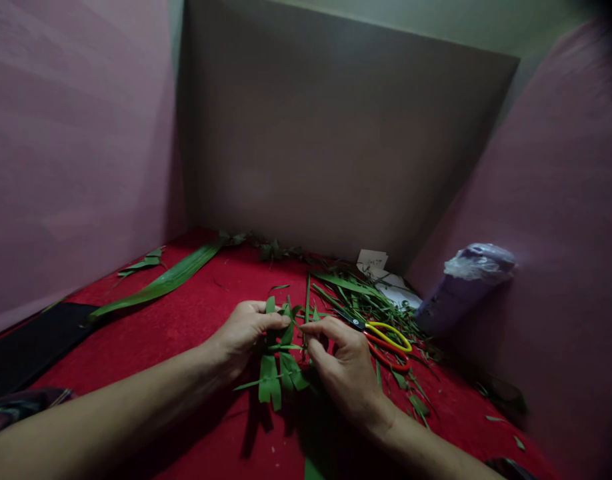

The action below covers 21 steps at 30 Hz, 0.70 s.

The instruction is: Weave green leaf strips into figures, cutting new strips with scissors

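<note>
A woven piece of green leaf strips (270, 377) hangs over the red cloth, its cut ends pointing down. My left hand (249, 333) pinches its upper part between thumb and fingers. Close beside it, my right hand (343, 360) has thumb and forefinger pressed together at a thin strip on the piece's right side. The exact grip of the right fingertips is partly hidden. Just behind my right hand lie scissors (391, 340) with one yellow and one red handle loop, their blades pointing left toward a heap of leaf strips.
A heap of cut leaf strips (351, 290) lies at the back right near white paper (393, 287). One long broad leaf (171, 283) stretches across the left, by a black flat object (36, 343). A purple plastic-topped container (461, 283) leans by the right wall. Walls enclose the red cloth (196, 327).
</note>
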Each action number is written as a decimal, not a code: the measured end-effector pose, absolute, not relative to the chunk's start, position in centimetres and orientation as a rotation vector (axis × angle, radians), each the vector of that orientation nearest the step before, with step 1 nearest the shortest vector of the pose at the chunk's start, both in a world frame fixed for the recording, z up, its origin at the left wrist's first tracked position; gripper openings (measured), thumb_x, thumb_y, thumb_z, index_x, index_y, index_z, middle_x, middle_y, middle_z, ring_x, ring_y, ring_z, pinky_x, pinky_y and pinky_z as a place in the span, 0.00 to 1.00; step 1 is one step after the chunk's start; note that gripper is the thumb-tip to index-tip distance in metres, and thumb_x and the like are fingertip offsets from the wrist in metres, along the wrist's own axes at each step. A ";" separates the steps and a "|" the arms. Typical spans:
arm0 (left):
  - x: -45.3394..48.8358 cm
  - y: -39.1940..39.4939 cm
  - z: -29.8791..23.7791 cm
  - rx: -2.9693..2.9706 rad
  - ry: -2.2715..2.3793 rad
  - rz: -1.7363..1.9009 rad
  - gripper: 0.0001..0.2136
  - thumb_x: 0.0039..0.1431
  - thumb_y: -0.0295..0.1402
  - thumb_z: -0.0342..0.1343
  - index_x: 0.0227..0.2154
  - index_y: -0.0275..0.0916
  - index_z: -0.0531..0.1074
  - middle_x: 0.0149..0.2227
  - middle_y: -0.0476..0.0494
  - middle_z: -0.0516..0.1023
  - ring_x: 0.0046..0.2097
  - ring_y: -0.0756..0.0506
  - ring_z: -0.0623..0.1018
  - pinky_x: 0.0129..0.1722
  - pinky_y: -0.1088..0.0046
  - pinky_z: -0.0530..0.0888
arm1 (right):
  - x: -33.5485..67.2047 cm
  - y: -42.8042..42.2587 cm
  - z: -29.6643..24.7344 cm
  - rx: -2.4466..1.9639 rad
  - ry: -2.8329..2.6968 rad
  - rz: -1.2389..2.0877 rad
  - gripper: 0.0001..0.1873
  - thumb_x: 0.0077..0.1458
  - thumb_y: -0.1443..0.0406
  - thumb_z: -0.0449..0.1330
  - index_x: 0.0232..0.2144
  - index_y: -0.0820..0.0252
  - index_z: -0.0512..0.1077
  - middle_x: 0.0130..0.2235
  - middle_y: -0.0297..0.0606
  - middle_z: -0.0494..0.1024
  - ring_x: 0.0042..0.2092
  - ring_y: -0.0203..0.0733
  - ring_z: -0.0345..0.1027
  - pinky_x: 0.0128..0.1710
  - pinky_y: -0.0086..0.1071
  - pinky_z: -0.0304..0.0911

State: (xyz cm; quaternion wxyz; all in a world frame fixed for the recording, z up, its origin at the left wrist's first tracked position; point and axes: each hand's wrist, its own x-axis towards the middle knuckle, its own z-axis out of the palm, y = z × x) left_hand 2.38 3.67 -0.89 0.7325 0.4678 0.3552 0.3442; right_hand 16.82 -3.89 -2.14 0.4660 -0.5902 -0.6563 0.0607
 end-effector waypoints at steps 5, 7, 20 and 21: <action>2.5 3.7 -0.7 0.992 0.828 0.785 0.06 0.37 0.27 0.62 0.17 0.33 0.69 0.13 0.53 0.66 0.16 0.54 0.64 0.17 0.78 0.63 | 16.7 -3.9 -2.1 -1.444 -1.614 0.145 0.12 0.47 0.74 0.54 0.28 0.59 0.76 0.27 0.36 0.75 0.28 0.38 0.67 0.31 0.29 0.61; 2.6 3.7 -0.6 0.985 0.836 0.796 0.05 0.37 0.26 0.62 0.18 0.32 0.70 0.14 0.52 0.67 0.16 0.54 0.65 0.17 0.79 0.63 | 16.7 -3.9 -2.0 -1.452 -1.616 0.143 0.12 0.47 0.74 0.54 0.28 0.59 0.76 0.27 0.36 0.75 0.28 0.38 0.67 0.31 0.29 0.61; 2.6 3.7 -0.7 0.957 0.852 0.814 0.05 0.38 0.26 0.62 0.19 0.32 0.70 0.15 0.50 0.69 0.17 0.52 0.67 0.18 0.77 0.65 | 16.7 -4.1 -2.2 -1.490 -1.650 0.145 0.11 0.46 0.74 0.54 0.27 0.60 0.76 0.25 0.35 0.73 0.27 0.37 0.65 0.30 0.28 0.60; 2.6 3.7 -0.7 0.959 0.855 0.813 0.06 0.38 0.27 0.62 0.19 0.32 0.70 0.14 0.50 0.69 0.17 0.52 0.67 0.18 0.77 0.65 | 16.7 -4.1 -2.2 -1.488 -1.649 0.147 0.12 0.46 0.74 0.54 0.27 0.59 0.76 0.24 0.34 0.73 0.27 0.37 0.65 0.30 0.28 0.60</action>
